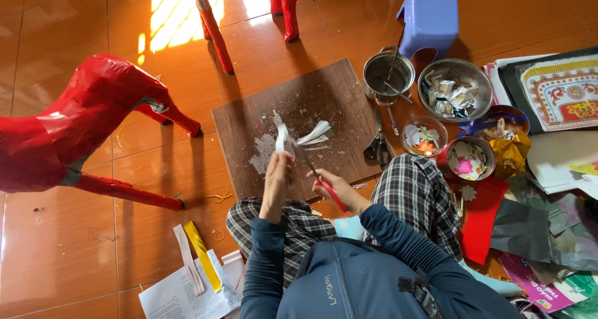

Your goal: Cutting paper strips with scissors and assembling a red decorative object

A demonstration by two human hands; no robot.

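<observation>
Left hand [277, 179] has its grip closed on a white paper strip [280, 135], long axis upright, over the brown wooden board [249, 126]. Right hand [330, 185] has its grip closed around a red-handled cutter [324, 183], tip pointing up-left toward the strip.

Scissors [378, 146] right of board [249, 132] (floor)

I log colours only. Paper strips [306, 136]: white, in my left hand [277, 176]. Brush handle [335, 196]: red, in my right hand [333, 185]. Board [249, 123]: dark brown. Floor tiles [75, 244]: glossy orange-brown. Paper horse [75, 119]: bright red. Stool [430, 14]: pale blue. Trousers [417, 194]: black-and-white check. Sleeves [258, 263]: navy. Bowl [476, 76]: silver. Scissors [378, 146]: black-handled. Felt sheet [483, 216]: red.
</observation>
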